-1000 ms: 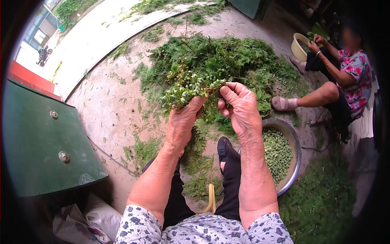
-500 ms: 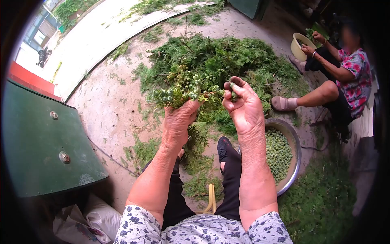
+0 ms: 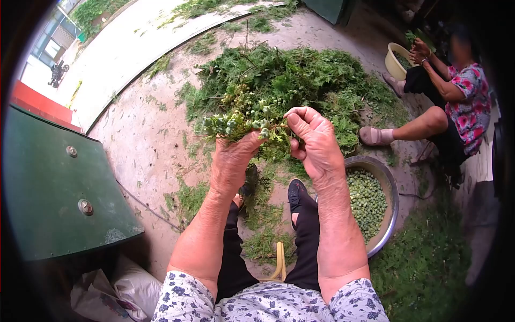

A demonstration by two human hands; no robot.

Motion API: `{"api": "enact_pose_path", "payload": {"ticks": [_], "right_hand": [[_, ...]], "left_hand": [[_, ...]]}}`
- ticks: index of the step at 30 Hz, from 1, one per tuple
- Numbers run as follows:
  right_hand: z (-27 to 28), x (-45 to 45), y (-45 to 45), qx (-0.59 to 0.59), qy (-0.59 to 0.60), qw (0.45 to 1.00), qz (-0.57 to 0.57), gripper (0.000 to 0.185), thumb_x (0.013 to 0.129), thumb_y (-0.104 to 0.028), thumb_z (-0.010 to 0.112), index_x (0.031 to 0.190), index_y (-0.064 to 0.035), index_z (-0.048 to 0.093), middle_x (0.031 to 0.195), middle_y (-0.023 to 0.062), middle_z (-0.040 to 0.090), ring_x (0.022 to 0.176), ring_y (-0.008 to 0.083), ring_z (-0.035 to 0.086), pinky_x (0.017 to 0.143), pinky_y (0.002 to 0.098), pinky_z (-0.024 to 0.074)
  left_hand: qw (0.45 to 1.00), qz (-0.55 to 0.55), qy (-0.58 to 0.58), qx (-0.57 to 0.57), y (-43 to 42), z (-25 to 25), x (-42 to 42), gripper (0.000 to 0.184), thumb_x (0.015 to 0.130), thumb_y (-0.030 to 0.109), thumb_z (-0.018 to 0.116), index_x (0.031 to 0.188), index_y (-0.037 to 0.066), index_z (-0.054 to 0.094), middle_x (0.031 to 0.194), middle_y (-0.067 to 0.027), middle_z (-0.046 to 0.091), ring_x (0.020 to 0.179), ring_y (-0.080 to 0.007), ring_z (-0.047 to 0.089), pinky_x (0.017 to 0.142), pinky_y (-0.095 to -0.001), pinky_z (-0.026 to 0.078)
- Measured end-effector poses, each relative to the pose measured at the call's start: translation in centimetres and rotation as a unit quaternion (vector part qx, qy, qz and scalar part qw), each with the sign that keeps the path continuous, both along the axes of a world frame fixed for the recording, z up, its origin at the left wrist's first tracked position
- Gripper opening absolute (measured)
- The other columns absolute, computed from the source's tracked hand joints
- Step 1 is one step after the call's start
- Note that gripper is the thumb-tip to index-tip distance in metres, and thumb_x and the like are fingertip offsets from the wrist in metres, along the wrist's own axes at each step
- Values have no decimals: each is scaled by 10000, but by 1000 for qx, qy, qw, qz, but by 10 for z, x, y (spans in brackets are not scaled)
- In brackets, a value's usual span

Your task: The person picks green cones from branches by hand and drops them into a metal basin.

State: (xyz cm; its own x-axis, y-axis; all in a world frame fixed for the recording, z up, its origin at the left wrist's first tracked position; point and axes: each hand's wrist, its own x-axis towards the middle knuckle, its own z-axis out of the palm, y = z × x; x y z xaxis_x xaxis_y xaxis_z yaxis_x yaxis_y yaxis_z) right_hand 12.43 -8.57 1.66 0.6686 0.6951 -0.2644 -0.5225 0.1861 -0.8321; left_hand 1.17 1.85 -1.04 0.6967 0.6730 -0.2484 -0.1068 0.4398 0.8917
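Note:
My left hand [image 3: 232, 161] is closed around a leafy cypress sprig [image 3: 228, 126] with pale green, knobbly cones clustered along it. The sprig's reddish-brown stem sticks out to the right of that hand. My right hand [image 3: 317, 142] meets this stem, thumb and forefinger pinched on it and the other fingers curled; whatever lies inside the palm is hidden. Below the right wrist, partly covered by the forearm, a metal basin [image 3: 390, 214] holds many loose green cones [image 3: 367, 204].
A large heap of cut cypress branches [image 3: 279, 75] lies ahead on the floor. At the right, a seated person [image 3: 472, 107] handles greenery over a cream basin [image 3: 394, 67]. A green metal panel [image 3: 59, 182] stands at left, above white sacks [image 3: 134, 287]. More greenery [image 3: 418, 268] lies lower right.
My right hand has lowered slightly and rotated, its raised fingers folding to a pinch at the stem. Cones seen at its fingertips before no longer show there. The left hand stays nearly in place.

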Motion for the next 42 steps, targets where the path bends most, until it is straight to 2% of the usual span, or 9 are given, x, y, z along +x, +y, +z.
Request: {"api": "enact_pose_path", "payload": {"ticks": [5,7,15,23,25,27,31,38,42], "right_hand": [[-10,24,-10,101,6,985,-137,121,864,-151,577,875,-44,522,685,29,530,521,74,494,379,183,335],[-7,18,-6,102,83,986,-99,100,855,-125,575,877,-39,529,742,66,579,567,101,540,408,204,366],[-6,-6,-4,62,36,994,84,192,830,-57,598,1019,-22,587,704,-8,563,552,50,480,452,170,336],[-8,-6,-4,-109,-275,953,-62,65,781,-47,637,837,-18,623,671,-33,555,552,57,494,489,213,400],[-4,11,-10,-201,-410,861,-222,69,802,-65,628,853,-20,618,676,-27,548,543,50,480,477,199,389],[-2,30,-30,-96,-212,944,-232,78,820,-75,620,880,-27,612,674,-21,538,526,48,464,456,187,372],[-16,49,-68,-28,-98,972,-210,159,838,-39,585,989,4,561,718,6,531,583,81,504,449,192,379],[-58,82,-179,-206,-92,927,-299,330,794,25,537,1123,7,520,897,56,553,691,116,557,534,211,449],[-76,78,-215,-257,-50,906,-333,358,833,-61,517,1188,-20,506,1020,66,557,907,166,540,734,345,468]], "left_hand": [[999,29,-10,-16,4,12,-4,157,792,120,648,935,57,631,788,25,590,677,-43,504,561,-190,384],[998,-3,-55,-32,8,7,-1,200,809,172,597,927,11,616,571,60,402,461,-57,278,471,-218,248],[992,-46,-37,-111,6,10,-7,94,820,143,591,857,73,641,596,82,434,479,-30,300,452,-198,223],[998,25,-12,-62,-9,7,4,75,756,99,669,804,84,612,675,66,526,510,-26,388,446,-190,269],[997,18,-39,-70,1,10,4,75,765,114,666,806,80,613,680,67,526,506,-26,383,434,-192,264],[999,12,-30,-44,9,5,1,73,804,129,627,784,83,575,620,64,445,503,-39,331,444,-205,249],[998,5,-28,52,-3,21,9,114,787,167,677,774,70,619,615,72,498,501,-27,376,434,-195,247],[993,-50,41,95,5,17,3,265,811,339,640,804,75,629,615,20,547,541,-69,445,514,-232,337],[990,-75,63,100,9,21,0,303,791,369,655,875,78,637,670,6,594,596,-74,482,534,-231,355]]}}
